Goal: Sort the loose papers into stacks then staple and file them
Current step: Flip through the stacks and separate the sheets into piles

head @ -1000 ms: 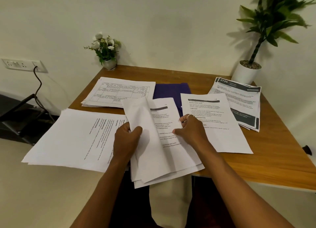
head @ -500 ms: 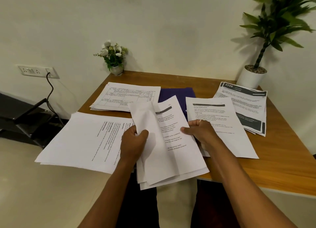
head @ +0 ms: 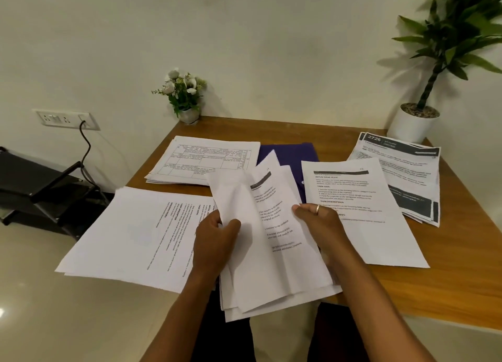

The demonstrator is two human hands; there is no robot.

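Right now we hold a sheaf of loose papers (head: 274,253) over the near edge of the tabletop (head: 434,274), its lower end hanging past the wood toward our lap. Our left hand (head: 214,242) curls around the sheaf's left side, its grip pinching a blank top sheet (head: 236,198) that is peeled up and folded leftward, so the printed page beneath shows. Our right hand (head: 323,226), with a ring (head: 317,209) on one finger, closes its grip on the sheaf's right edge, thumb on top.

Just left of the sheaf lies a broad stack of sideways-printed pages (head: 135,234), jutting out beyond the tabletop's left corner. Just right lies a single printed sheet (head: 361,198), partly under our right hand. Behind the sheaf sits a dark blue folder (head: 288,155), with a stack of table forms (head: 203,160) to its left. Toward the right edge is a fanned stack with dark header bands (head: 402,171).

At the back left corner stands a small pot of white flowers (head: 184,95); at the back right, a tall green plant in a white pot (head: 415,122). On the wall to the left is a socket strip (head: 65,118) with a cable plugged in, above a black rack (head: 38,188).
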